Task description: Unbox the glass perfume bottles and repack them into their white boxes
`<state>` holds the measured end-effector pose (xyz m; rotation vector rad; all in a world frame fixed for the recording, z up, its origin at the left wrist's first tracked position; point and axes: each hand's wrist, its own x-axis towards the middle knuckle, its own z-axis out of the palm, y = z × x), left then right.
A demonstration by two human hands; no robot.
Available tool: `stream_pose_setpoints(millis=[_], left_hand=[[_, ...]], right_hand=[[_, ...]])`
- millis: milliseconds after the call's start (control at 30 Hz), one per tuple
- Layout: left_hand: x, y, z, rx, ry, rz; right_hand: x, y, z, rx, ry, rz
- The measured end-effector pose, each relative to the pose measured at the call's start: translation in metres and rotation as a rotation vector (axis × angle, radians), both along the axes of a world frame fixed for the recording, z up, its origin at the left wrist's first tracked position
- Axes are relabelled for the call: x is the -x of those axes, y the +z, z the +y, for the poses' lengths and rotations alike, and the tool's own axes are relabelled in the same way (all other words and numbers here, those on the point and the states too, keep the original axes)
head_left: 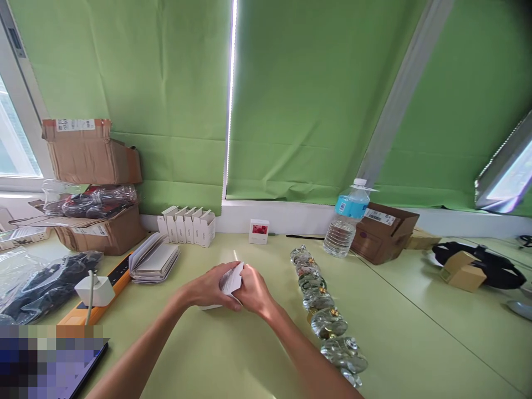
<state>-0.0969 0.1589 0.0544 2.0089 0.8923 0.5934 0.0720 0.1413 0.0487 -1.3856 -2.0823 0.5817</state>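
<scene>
A small white carton [231,280] with fine print on one side is between my hands, above the table. My left hand [208,287] is wrapped round it from the left, thumb at the near side. My right hand [254,290] is closed at its right edge, fingers bent against the printed panel. Much of the carton is hidden by the hands. Farther back stand several white cartons [187,226] in a row, their top flaps raised. Left of my hands lies a stack of flattened white cartons [155,263]. A white box with a red picture [259,231] stands beyond the hands.
Several clear glass pieces [318,299] run in a line on the right. A water bottle [343,227] stands before a brown box [384,235]. On the left are an orange power strip [120,271], a white charger [95,291] and stacked cardboard boxes [89,155].
</scene>
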Motion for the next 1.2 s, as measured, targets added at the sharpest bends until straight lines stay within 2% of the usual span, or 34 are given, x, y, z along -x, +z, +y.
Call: stream_pose_setpoints(millis=[200,367,500,700,800,867,1000,1100,1200], left_hand=[[0.003,0.009,-0.001,-0.072,0.045,0.106],[0.012,0.012,0.001,-0.096,0.107,0.214],[0.019,0.006,0.006,-0.145,0.183,0.324],[0.026,-0.01,0.014,-0.196,0.403,0.536],[0.02,-0.006,0.008,-0.237,0.479,0.602],[0.012,0.003,0.001,-0.251,0.421,0.578],[-0.004,0.019,-0.014,-0.163,0.143,0.335],[-0.014,0.017,-0.019,-0.094,0.032,0.242],[-0.02,0.009,-0.017,-0.043,0.035,0.221]], right_hand=[[-0.009,0.009,0.008,0.002,0.024,-0.062],[-0.026,0.032,0.008,-0.167,-0.072,-0.198],[-0.04,0.051,0.006,-0.228,-0.11,-0.29],[-0.05,0.062,0.002,-0.15,-0.23,-0.52],[-0.048,0.06,-0.001,-0.089,-0.223,-0.608],[-0.044,0.058,-0.003,-0.076,-0.209,-0.634],[-0.032,0.055,-0.011,-0.081,-0.151,-0.612],[-0.022,0.056,-0.018,-0.05,-0.116,-0.557],[-0.013,0.058,-0.024,-0.042,-0.099,-0.538]])
